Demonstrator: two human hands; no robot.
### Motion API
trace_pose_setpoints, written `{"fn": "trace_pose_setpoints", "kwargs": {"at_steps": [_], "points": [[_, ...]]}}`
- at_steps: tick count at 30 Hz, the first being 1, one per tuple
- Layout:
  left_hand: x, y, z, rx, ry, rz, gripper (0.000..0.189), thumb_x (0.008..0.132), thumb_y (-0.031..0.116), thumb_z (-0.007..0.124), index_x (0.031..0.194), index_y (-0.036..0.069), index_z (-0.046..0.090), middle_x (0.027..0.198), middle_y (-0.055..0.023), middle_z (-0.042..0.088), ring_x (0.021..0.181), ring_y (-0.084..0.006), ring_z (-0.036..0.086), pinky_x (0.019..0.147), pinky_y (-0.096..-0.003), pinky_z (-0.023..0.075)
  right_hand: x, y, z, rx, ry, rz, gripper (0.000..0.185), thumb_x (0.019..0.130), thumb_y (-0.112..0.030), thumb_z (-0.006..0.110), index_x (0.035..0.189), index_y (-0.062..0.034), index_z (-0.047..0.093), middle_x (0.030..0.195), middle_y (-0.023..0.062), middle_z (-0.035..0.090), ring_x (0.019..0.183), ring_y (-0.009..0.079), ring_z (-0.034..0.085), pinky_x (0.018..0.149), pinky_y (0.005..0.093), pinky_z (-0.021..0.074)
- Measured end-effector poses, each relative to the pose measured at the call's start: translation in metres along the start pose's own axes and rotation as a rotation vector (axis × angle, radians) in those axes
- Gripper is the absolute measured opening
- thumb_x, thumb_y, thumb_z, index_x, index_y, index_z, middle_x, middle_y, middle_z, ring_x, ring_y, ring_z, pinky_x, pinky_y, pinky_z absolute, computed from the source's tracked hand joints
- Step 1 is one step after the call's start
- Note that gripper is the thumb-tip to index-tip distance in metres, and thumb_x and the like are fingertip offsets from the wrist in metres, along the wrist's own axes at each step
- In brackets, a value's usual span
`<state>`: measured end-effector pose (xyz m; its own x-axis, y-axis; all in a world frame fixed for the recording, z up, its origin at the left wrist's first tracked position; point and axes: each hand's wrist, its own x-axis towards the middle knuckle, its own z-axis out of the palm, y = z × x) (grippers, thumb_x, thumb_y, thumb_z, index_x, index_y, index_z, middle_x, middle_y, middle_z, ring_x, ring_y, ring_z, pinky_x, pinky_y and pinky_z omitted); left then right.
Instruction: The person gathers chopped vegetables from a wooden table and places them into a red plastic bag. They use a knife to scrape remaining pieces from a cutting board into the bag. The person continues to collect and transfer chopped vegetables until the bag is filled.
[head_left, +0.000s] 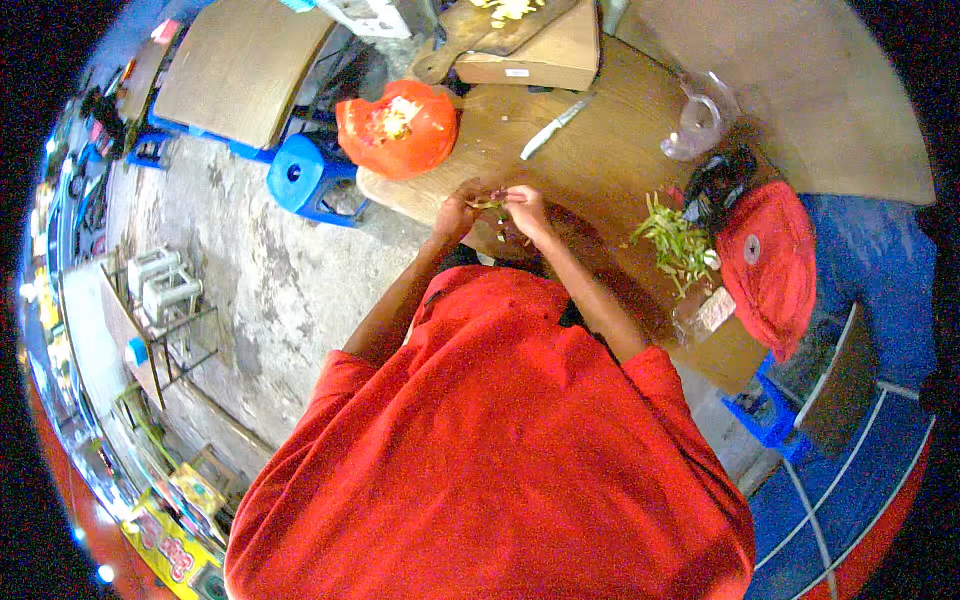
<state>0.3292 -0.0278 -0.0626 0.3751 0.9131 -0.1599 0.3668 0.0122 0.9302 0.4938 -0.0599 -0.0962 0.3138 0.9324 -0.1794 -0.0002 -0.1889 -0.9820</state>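
My left hand (457, 211) and my right hand (528, 211) meet over the near edge of the wooden table (592, 172). Pinched between the fingertips of both is a thin, pale green vegetable piece (486, 204), blurred and partly covered by the fingers. Small bits lie just below my hands. To the right is a heap of green cut vegetable strips (675, 247), possibly long beans. On the left corner of the table sits a red plastic bag (427, 142) holding pale and reddish scraps. Beyond my hands lies a knife (555, 129) with a whitish handle.
A wooden cutting board (480, 34) with pale cut pieces rests on a cardboard box (532, 69). A clear plastic jug (697, 124), a black plastic bag (721, 180) and a red cap (780, 262) line the right side. A blue stool (304, 176) stands left.
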Motion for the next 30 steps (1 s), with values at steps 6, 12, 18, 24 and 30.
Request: {"fn": "trace_pose_setpoints", "kwargs": {"at_steps": [6, 12, 18, 24, 30], "points": [[-0.039, -0.022, -0.033, 0.096, -0.087, -0.542, 0.025, 0.085, 0.021, 0.061, 0.1, 0.0, 0.062, 0.082, -0.0086, 0.068, 0.073, -0.0237, 0.065, 0.066, -0.0351, 0.0532, -0.022, -0.047, -0.053, -0.421, -0.289, 0.048, 0.022, 0.075, -0.017, 0.065, 0.084, 0.0028, 0.064, 0.081, 0.0178, 0.066, 0.077, 0.0249, 0.065, 0.068, 0.0369, 0.0513], [-0.025, -0.057, 0.028, -0.342, -0.676, -0.54, 0.015, 0.086, 0.015, 0.055, 0.094, 0.009, 0.065, 0.085, 0.0007, 0.063, 0.076, -0.0114, 0.059, 0.066, -0.0276, 0.049, -0.028, -0.017, -0.023, -0.54, -0.481, 0.257, 0.034, 0.079, -0.018, 0.066, 0.11, -0.0029, 0.062, 0.104, 0.0144, 0.067, 0.096, 0.0265, 0.063, 0.084, 0.0364, 0.05], [-0.004, -0.045, 0.008, -0.377, -0.008, -0.325, 0.032, 0.082, 0.009, 0.051, 0.112, 0.001, 0.061, 0.095, -0.0101, 0.065, 0.08, -0.0181, 0.062, 0.07, -0.031, 0.0525, -0.001, 0.031, -0.035, -0.051, -0.267, 0.301, 0.028, 0.081, -0.016, 0.065, 0.104, 0.0003, 0.06, 0.09, 0.0094, 0.065, 0.075, 0.0169, 0.063, 0.067, 0.0279, 0.0517], [-0.009, -0.064, -0.018, -0.144, 0.221, -0.398, 0.017, 0.081, 0.004, 0.058, 0.096, 0.002, 0.065, 0.089, -0.0116, 0.069, 0.08, -0.0237, 0.066, 0.076, -0.0341, 0.0524, -0.072, -0.056, -0.13, -0.829, -0.072, 0.382, 0.044, 0.081, -0.027, 0.061, 0.114, 0.0022, 0.056, 0.111, 0.0174, 0.061, 0.102, 0.0275, 0.057, 0.087, 0.0382, 0.0455], [0.013, -0.057, -0.01, 0.276, 0.182, -0.091, 0.03, 0.08, 0.013, 0.06, 0.107, 0.0, 0.06, 0.119, -0.0185, 0.058, 0.108, -0.0319, 0.057, 0.089, -0.0399, 0.0474, -0.011, -0.009, -0.013, -0.211, -0.03, 0.098, 0.034, 0.075, -0.004, 0.064, 0.108, 0.0013, 0.057, 0.102, 0.0144, 0.062, 0.088, 0.0299, 0.061, 0.078, 0.0418, 0.0506]]}}
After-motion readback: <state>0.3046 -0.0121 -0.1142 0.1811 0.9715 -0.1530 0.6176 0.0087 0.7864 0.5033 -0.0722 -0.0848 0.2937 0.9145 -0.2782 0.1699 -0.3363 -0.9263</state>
